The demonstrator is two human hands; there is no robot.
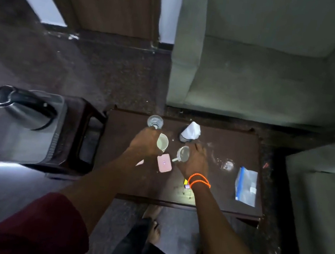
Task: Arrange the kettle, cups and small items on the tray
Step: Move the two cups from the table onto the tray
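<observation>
Left hand point(145, 143) grips a white cup point(162, 142), right hand point(195, 160) grips a white handled mug point(183, 153); both sit mid-table point(217, 195). Steel kettle point(23, 108) stands on the clear tray point(17, 148), left of the table.

A low dark brown table point(212, 198) carries most of the things — a clear glass point(155, 121) at its far edge, a crumpled white cloth point(192, 129) near it, two pale cups point(162, 142) point(183, 153) side by side in the middle, and a small pink box point(164, 164) just in front of them. A clear zip bag point(246, 186) lies flat toward the right end. Left of the table, a dark stool point(82, 136) bears a grey tray point(17, 148) — on it stands a steel kettle point(24, 106).
</observation>
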